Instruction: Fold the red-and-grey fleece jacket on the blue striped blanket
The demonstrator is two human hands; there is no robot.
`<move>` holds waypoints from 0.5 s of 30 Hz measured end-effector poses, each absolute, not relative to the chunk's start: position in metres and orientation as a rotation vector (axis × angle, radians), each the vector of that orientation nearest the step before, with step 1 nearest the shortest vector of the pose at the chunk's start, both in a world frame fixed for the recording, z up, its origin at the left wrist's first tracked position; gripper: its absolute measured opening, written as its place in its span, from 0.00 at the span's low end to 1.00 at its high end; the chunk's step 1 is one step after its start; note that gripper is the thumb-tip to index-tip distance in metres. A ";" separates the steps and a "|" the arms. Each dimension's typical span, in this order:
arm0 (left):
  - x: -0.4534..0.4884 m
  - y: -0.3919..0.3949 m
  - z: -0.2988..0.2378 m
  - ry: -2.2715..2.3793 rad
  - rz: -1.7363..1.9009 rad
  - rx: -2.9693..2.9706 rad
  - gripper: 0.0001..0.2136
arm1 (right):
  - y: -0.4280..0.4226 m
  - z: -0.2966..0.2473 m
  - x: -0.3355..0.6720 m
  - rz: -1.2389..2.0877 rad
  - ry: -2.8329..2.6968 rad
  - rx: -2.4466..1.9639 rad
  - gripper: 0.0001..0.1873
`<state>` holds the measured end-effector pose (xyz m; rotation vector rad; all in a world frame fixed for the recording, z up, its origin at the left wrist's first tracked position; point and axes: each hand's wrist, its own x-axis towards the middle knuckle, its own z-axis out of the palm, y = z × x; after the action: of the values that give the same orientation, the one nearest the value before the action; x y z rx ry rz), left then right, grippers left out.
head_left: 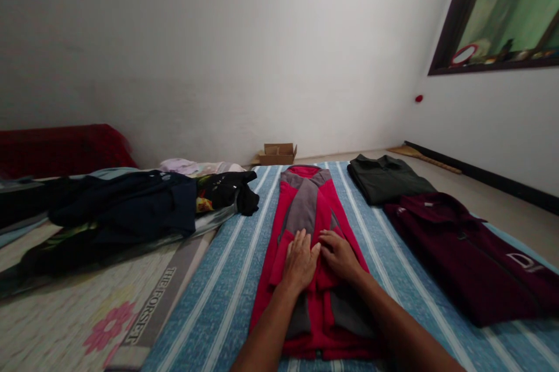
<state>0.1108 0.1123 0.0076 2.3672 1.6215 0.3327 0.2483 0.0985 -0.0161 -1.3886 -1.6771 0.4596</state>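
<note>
A red and grey jacket (301,209) lies lengthwise on a blue striped sheet, folded into a long narrow shape with its collar at the far end. Its sleeves are tucked in over the body. My left hand (300,261) rests on the middle of the jacket, fingers stretched out and lying on the cloth. Close beside it, my right hand (340,255) also lies on the fabric, its fingers slightly bent and apart. Neither hand shows a grip on the cloth. My forearms cover part of the jacket's near end.
To the right lie a folded maroon garment (463,255) and a folded dark green garment (388,177). Dark clothes (144,203) are heaped on the left over a flowered mat (87,296). A small cardboard box (278,155) stands by the wall beyond the striped sheet (227,279).
</note>
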 end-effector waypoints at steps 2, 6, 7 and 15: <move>0.110 0.111 0.003 1.634 0.313 2.402 0.26 | 0.105 -0.018 0.256 0.474 -1.496 -1.440 0.15; 0.110 0.108 0.004 1.643 0.266 2.459 0.26 | 0.117 -0.022 0.268 0.467 -1.320 -1.614 0.16; 0.110 0.107 0.004 1.640 0.257 2.468 0.26 | 0.120 -0.022 0.269 0.476 -1.306 -1.648 0.16; 0.110 0.105 0.004 1.632 0.237 2.501 0.26 | 0.143 -0.006 0.271 0.548 -1.370 -1.881 0.11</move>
<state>0.1104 0.1053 0.0038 2.5013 1.6324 0.2374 0.2711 0.1427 -0.0062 -1.8810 -1.3700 0.5479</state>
